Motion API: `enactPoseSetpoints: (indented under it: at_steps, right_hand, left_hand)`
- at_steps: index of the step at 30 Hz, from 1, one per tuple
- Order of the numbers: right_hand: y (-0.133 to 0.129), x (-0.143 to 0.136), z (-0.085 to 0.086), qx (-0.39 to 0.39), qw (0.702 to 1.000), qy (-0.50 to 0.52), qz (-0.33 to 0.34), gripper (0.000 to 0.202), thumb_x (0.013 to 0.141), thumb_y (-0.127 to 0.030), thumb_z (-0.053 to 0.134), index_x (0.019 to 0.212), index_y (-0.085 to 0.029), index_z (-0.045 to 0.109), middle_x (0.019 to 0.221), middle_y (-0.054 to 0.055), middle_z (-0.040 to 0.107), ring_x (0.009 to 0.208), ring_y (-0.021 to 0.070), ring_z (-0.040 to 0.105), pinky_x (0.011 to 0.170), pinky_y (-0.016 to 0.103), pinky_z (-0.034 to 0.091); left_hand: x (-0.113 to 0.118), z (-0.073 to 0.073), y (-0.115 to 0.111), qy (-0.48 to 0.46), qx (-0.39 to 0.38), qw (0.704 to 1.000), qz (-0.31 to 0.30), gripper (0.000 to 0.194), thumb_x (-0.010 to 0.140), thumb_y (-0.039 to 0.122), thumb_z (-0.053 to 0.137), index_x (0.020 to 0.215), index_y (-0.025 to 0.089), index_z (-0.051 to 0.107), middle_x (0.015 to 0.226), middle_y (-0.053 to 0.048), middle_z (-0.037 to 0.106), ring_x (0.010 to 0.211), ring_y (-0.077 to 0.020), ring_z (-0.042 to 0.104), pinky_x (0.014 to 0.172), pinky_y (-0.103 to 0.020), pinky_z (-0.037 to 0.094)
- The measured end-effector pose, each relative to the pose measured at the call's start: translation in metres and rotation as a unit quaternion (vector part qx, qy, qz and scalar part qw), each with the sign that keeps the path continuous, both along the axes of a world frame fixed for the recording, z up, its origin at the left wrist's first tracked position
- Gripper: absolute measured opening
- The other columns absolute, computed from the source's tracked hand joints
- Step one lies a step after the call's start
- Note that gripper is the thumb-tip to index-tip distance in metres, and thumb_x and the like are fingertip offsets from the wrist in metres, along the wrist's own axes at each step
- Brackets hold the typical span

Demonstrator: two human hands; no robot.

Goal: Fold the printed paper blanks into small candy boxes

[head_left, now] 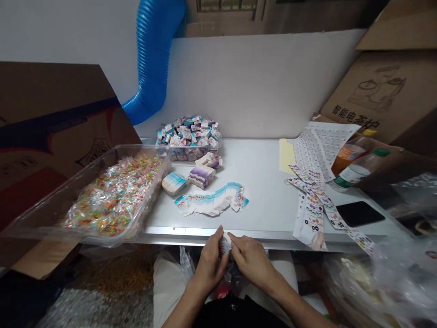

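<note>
1. Step in hand: I judge this to be shaping one small carton (226,243), which sits between both hands above my lap, just off the near edge of the worktop (259,182).
2. Left hand (210,258): nearly closed, thumb and fingers gripping the carton's side.
3. Right hand (251,259): fingers curled, thumb and forefinger pinching the opposite edge.
4. Next move: in my judgement, it calls for steady left support and light right-finger pressure, to avoid crushing the card.
5. Count, cartons: one in hand; one fanned row of flat cartons (213,200), overlapped too closely to count; three stacks (202,176) behind it; one heap of formed boxes (191,132), uncountable.
6. Count, others: one clear tray (136,147) of packets, uncountable; two bottles (352,175); one dark phone (360,214).
</note>
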State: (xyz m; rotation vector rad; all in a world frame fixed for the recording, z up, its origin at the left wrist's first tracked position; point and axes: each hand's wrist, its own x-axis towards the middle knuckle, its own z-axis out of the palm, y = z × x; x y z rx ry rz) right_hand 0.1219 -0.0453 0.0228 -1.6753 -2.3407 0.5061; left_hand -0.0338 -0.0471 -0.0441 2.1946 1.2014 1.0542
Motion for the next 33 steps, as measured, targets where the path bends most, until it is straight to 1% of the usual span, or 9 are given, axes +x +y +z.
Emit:
enactPoseSetpoints:
  at_steps: [6,9,16,20,23,25,28,30,33]
  right_hand:
    - [-0.006,-0.008,-0.001,0.024,0.997,-0.065,0.017,0.041,0.086,-0.014,0.04,0.125,-0.01,0.054,0.095,0.014,0.069,0.089,0.0271,0.06,0.081,0.04,0.043]
    - [-0.012,-0.014,-0.009,0.077,0.993,-0.089,0.03,0.048,0.08,-0.008,0.045,0.127,-0.005,0.05,0.112,0.019,0.063,0.099,0.0306,0.057,0.089,0.046,0.04]
    - [-0.018,-0.01,-0.021,0.063,0.997,0.022,0.025,0.056,0.08,-0.006,0.037,0.136,-0.014,0.04,0.11,0.012,0.064,0.092,0.0235,0.057,0.085,0.04,0.045]
    - [-0.016,0.003,-0.026,0.027,0.997,0.027,0.069,0.058,0.078,-0.008,0.041,0.135,-0.015,0.042,0.109,0.011,0.065,0.096,0.0249,0.056,0.09,0.042,0.041]
    - [0.008,0.02,-0.032,-0.029,0.992,0.092,0.079,0.044,0.084,-0.018,0.041,0.125,-0.02,0.054,0.103,0.007,0.068,0.091,0.0213,0.06,0.085,0.035,0.044]
    - [0.035,0.029,-0.037,0.002,0.994,0.109,0.0,0.038,0.089,-0.029,0.04,0.12,-0.019,0.058,0.109,0.009,0.067,0.097,0.0216,0.059,0.086,0.034,0.044]
    - [0.079,0.034,-0.046,0.103,0.987,0.009,-0.124,0.062,0.082,-0.044,0.053,0.133,-0.011,0.043,0.135,0.017,0.048,0.118,0.0311,0.045,0.095,0.043,0.035]
    - [0.099,0.034,-0.051,0.12,0.983,-0.047,-0.132,0.063,0.082,-0.042,0.054,0.134,-0.008,0.042,0.138,0.02,0.043,0.12,0.0331,0.042,0.095,0.046,0.033]
    - [0.107,0.034,-0.049,0.127,0.986,-0.055,-0.099,0.038,0.09,-0.027,0.043,0.122,-0.01,0.055,0.128,0.018,0.054,0.109,0.0284,0.051,0.09,0.042,0.036]
  left_hand:
    - [-0.001,-0.004,-0.001,-0.002,0.001,1.0,-0.012,0.056,0.088,0.019,0.044,0.139,0.014,0.021,0.134,-0.017,0.044,0.125,-0.0235,0.044,0.1,-0.043,0.043]
    - [-0.002,-0.006,-0.003,-0.001,-0.006,1.0,-0.006,0.056,0.089,0.019,0.042,0.14,0.014,0.019,0.137,-0.017,0.042,0.126,-0.0234,0.042,0.1,-0.042,0.042]
    - [0.001,-0.003,-0.008,0.03,-0.023,0.999,0.017,0.06,0.09,0.02,0.041,0.142,0.013,0.011,0.138,-0.019,0.039,0.128,-0.0235,0.04,0.101,-0.043,0.042]
    - [0.001,-0.013,-0.013,0.047,-0.034,0.998,0.003,0.056,0.089,0.021,0.04,0.139,0.012,0.018,0.135,-0.019,0.044,0.124,-0.0235,0.045,0.099,-0.041,0.044]
    - [0.002,-0.02,-0.016,0.087,-0.051,0.995,0.025,0.055,0.088,0.028,0.046,0.136,0.011,0.025,0.127,-0.02,0.053,0.117,-0.0258,0.053,0.093,-0.041,0.048]
    - [0.004,-0.02,-0.018,0.127,-0.058,0.988,0.059,0.062,0.083,0.04,0.055,0.132,0.011,0.033,0.118,-0.019,0.059,0.108,-0.0297,0.058,0.086,-0.044,0.051]
    - [0.007,-0.013,-0.019,0.159,-0.044,0.981,0.104,0.056,0.08,0.049,0.057,0.122,0.014,0.046,0.103,-0.015,0.066,0.093,-0.0298,0.064,0.077,-0.043,0.053]
    - [0.009,-0.008,-0.018,0.149,-0.026,0.984,0.094,0.038,0.086,0.041,0.05,0.115,0.017,0.05,0.093,-0.011,0.068,0.084,-0.0252,0.066,0.072,-0.037,0.054]
    - [0.011,-0.004,-0.012,0.12,-0.005,0.99,0.069,0.024,0.089,0.03,0.045,0.109,0.02,0.052,0.085,-0.007,0.068,0.076,-0.0213,0.066,0.066,-0.032,0.054]
